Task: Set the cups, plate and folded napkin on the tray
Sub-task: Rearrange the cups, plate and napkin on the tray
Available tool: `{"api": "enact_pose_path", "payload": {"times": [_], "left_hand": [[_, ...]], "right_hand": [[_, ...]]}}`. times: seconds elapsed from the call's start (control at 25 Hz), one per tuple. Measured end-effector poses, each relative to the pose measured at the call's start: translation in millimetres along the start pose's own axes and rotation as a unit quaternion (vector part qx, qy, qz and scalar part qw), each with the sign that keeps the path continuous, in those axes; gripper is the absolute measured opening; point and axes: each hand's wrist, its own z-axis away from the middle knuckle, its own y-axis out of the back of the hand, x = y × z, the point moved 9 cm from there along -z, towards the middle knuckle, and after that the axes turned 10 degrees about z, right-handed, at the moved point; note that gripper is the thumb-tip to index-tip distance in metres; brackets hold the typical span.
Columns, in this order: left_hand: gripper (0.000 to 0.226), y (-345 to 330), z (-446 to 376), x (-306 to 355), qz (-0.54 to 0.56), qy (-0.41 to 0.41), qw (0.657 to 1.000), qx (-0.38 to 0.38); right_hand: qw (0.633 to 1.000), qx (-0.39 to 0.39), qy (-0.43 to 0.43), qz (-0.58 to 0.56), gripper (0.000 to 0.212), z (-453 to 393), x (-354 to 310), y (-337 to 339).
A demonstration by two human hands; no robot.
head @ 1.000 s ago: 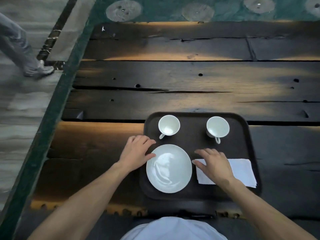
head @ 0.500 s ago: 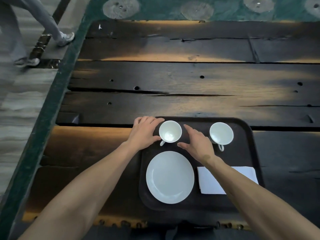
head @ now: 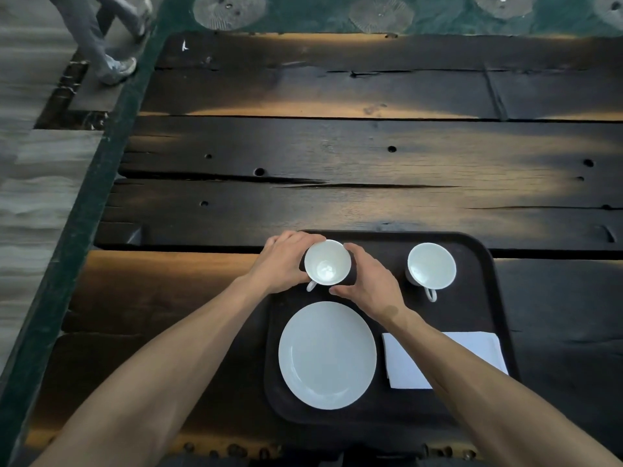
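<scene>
A dark tray (head: 478, 298) lies on the wooden table near me. In its far left corner stands a white cup (head: 327, 262), cupped from both sides: my left hand (head: 285, 264) wraps its left side and my right hand (head: 369, 284) its right side. A second white cup (head: 431, 269) stands in the far right corner, handle toward me. The white plate (head: 327, 355) rests on the near left of the tray. The folded white napkin (head: 472, 345) lies to its right, partly hidden by my right forearm.
The dark plank table (head: 337, 156) stretches away beyond the tray. Its left edge is a dark green rail (head: 84, 197). A person's legs and shoes (head: 114, 67) are on the floor at the far left. Round glass coasters (head: 229, 10) lie along the far edge.
Both hands left the plate and napkin, moved up to the far left cup and closed around it. The person at the far left walked on.
</scene>
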Motion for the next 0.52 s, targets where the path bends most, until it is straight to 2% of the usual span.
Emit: {"api": "enact_pose_path", "payload": {"times": [0.32,0.52], "left_hand": [[0.083,-11.0,3.6,-3.5,0.020,0.023,1.000,0.004],[0.080,-11.5,11.7,-4.4,0.034,0.047,0.997,0.042]], "right_hand": [[0.999,-0.009,0.011,-0.034,0.086,-5.8,1.4,-3.3],[0.999,-0.032,0.023,-0.023,0.087,-12.7,3.1,-5.2]]}}
